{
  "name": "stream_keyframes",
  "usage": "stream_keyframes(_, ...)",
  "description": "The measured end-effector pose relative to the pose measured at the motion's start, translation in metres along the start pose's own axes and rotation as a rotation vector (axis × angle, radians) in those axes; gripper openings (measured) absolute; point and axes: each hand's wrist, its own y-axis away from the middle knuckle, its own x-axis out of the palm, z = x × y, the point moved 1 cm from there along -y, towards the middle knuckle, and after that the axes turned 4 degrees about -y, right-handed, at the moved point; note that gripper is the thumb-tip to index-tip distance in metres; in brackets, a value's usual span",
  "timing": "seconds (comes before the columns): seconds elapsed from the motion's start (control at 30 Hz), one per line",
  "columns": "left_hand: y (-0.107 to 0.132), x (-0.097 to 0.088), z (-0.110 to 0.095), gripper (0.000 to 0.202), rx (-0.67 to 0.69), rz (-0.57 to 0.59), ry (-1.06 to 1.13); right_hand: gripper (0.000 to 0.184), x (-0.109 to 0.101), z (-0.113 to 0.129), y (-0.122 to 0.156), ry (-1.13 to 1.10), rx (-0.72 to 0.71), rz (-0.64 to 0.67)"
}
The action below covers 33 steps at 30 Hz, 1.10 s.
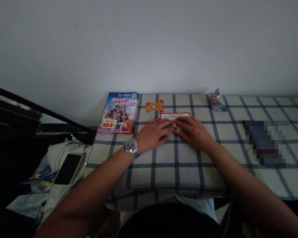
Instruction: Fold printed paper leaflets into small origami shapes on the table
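A paper flyer (pixel 175 115) with a red border and printed text on white lies flat on the checked cloth. My left hand (pixel 154 134), a metal watch (pixel 131 146) on its wrist, rests over the flyer's left part with its fingers stretched out and thumb apart. From the right, my right hand (pixel 195 132) reaches in with bent fingers, closed on the flyer's middle. A small coloured part of the paper shows between the fingertips of both hands. Much of the flyer is hidden under the hands.
A stack of printed flyers (pixel 119 114) lies left of the hands, and a bear-shaped cutout (pixel 155 106) lies behind them. A curled piece of printed paper (pixel 217 101) stands at the back right. A blurred dark object (pixel 265 142) is farther right. A phone (pixel 68 169) lies at left.
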Motion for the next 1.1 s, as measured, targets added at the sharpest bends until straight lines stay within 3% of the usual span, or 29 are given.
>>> stream_keyframes(0.37, 0.0019, 0.0003, 0.0043, 0.047, 0.003, 0.028, 0.016, 0.044, 0.0011, -0.0014, -0.0022, -0.002, 0.018, -0.004)
stream_keyframes(0.63, 0.0045, -0.0042, 0.0066, 0.039, 0.018, 0.1, -0.005, 0.044, 0.0017, -0.0016, -0.0005, -0.006, 0.029, 0.02)
stream_keyframes(1.1, 0.0052, -0.0052, 0.0049, 0.041, 0.011, 0.11, -0.017, 0.042, 0.0011, -0.0046, -0.0004, -0.049, 0.021, 0.012)
